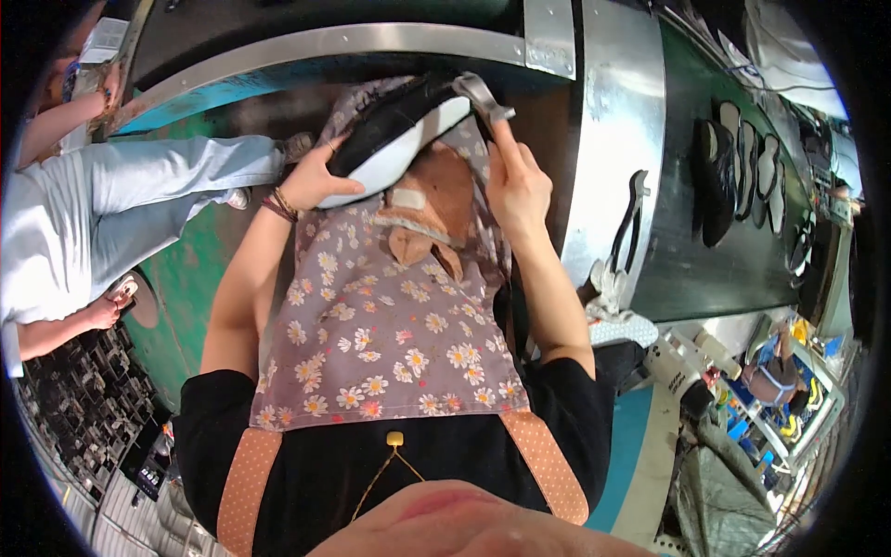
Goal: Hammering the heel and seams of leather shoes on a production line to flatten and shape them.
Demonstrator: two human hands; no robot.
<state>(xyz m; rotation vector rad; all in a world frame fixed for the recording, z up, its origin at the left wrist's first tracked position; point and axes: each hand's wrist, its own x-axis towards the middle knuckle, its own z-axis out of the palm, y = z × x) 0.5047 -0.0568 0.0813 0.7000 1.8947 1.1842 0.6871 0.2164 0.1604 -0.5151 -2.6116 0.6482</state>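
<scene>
I see left hand (316, 178) gripping the black-and-white shoe (399, 135) on the floral apron (371, 325); right hand (515, 186) pinches a metal tool (483, 97), tip hidden behind shoe.

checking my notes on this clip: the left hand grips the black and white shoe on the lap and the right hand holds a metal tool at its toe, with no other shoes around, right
Not quite. The head view shows a row of dark shoes on the conveyor belt to the right, so other shoes are around. The rest holds: the left hand grips the black and white shoe on the lap, and the right hand holds a metal tool at its toe.

Green floor (181, 306), steel-edged conveyor (613, 139), bright light
</scene>
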